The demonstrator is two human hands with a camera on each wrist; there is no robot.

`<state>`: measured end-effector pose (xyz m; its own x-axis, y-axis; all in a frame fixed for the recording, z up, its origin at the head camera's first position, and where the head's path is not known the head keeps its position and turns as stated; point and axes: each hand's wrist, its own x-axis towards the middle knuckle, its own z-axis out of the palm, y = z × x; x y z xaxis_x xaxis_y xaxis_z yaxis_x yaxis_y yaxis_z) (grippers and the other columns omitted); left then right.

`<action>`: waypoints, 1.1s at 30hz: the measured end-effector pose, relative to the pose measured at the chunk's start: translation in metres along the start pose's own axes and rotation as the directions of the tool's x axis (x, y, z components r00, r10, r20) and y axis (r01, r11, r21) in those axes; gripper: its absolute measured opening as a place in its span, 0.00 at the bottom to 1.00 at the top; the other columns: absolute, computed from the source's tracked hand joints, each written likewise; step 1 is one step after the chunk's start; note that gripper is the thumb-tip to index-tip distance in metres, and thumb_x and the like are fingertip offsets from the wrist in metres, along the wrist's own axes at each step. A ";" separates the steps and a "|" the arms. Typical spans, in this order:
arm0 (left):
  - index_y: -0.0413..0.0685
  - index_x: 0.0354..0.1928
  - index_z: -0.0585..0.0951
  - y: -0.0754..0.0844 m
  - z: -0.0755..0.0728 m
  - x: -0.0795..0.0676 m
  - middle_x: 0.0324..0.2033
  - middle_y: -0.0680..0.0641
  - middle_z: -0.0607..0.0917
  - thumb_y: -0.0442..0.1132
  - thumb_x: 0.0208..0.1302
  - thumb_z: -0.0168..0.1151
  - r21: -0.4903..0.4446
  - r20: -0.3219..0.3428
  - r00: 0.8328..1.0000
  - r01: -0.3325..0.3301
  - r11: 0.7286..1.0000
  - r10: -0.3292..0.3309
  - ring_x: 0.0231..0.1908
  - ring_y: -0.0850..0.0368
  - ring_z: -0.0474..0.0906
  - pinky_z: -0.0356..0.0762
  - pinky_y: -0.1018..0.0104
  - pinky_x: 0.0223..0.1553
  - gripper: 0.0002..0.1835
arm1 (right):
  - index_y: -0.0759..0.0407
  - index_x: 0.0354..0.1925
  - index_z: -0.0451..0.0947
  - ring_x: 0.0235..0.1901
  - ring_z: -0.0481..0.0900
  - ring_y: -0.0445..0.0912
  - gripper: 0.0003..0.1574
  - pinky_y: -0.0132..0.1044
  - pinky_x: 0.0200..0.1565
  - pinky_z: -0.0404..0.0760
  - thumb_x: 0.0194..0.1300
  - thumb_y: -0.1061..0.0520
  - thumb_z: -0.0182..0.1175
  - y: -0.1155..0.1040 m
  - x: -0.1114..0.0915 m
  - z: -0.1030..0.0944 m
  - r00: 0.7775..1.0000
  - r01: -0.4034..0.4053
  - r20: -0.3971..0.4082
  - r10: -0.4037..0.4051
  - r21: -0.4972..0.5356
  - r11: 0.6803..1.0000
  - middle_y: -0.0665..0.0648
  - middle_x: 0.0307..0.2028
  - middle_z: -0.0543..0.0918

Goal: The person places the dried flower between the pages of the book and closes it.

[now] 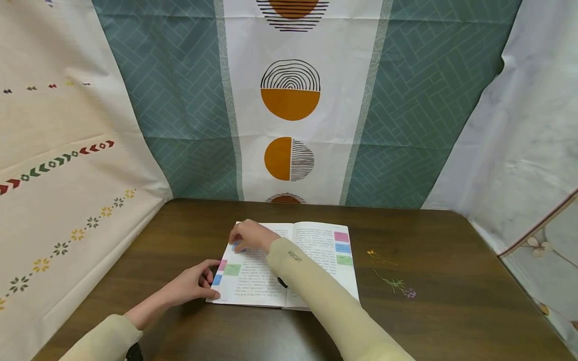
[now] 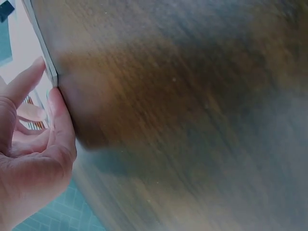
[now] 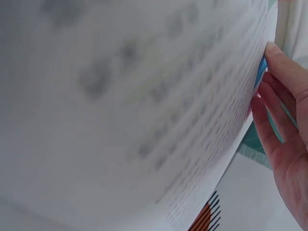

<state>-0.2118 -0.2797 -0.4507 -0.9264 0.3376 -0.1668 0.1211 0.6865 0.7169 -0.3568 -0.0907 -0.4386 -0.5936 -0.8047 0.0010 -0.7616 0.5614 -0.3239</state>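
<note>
An open book (image 1: 311, 281) with printed pages lies on the table, coloured sticky notes on both pages. My left hand (image 1: 195, 284) holds its near left corner. In the left wrist view the thumb (image 2: 33, 72) lies on the page and a finger is at the corner's edge. My right hand (image 1: 253, 234) reaches across to the left page's far outer part, its fingertips at a blue sticky note (image 3: 260, 71). In the right wrist view its fingers are fairly straight, thumb and fingertips apart around that note. The hand hides part of the page. A green sticky note (image 1: 232, 269) lies nearer.
Pink and blue tabs (image 1: 218, 279) sit along the left page edge. The right page carries pink, blue and green notes (image 1: 344, 260). Right of the book lie a yellow-flowered sprig (image 1: 381, 259) and a purple-flowered sprig (image 1: 397, 285). Patterned cloths hang around the brown table (image 1: 433, 311).
</note>
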 end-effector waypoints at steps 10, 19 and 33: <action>0.36 0.68 0.65 -0.003 0.001 0.001 0.36 0.47 0.73 0.43 0.53 0.76 -0.006 -0.014 1.000 -0.006 1.000 0.006 0.31 0.64 0.72 0.69 0.72 0.30 0.43 | 0.41 0.60 0.80 0.65 0.74 0.40 0.25 0.34 0.68 0.67 0.64 0.50 0.67 0.007 -0.008 -0.009 0.993 0.058 0.114 -0.043 -0.132 0.990 0.45 0.62 0.79; 0.34 0.68 0.65 -0.002 0.002 -0.001 0.36 0.47 0.73 0.42 0.53 0.76 -0.020 -0.015 1.000 -0.016 1.000 0.015 0.31 0.65 0.71 0.70 0.73 0.31 0.44 | 0.39 0.63 0.77 0.68 0.70 0.41 0.28 0.37 0.70 0.65 0.65 0.48 0.66 0.011 -0.010 -0.010 0.987 0.044 0.158 -0.023 -0.128 0.991 0.44 0.66 0.76; 0.35 0.68 0.64 -0.004 0.000 0.001 0.36 0.47 0.73 0.43 0.53 0.76 -0.022 -0.001 1.000 -0.004 1.000 0.004 0.31 0.64 0.72 0.70 0.72 0.32 0.44 | 0.38 0.62 0.78 0.61 0.77 0.41 0.28 0.38 0.66 0.71 0.63 0.46 0.67 0.008 -0.013 -0.012 0.990 -0.005 0.139 0.024 -0.136 0.991 0.42 0.63 0.78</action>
<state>-0.2126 -0.2820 -0.4536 -0.9265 0.3392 -0.1631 0.1166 0.6706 0.7326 -0.3581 -0.0730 -0.4294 -0.5700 -0.8099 -0.1380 -0.7867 0.5865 -0.1926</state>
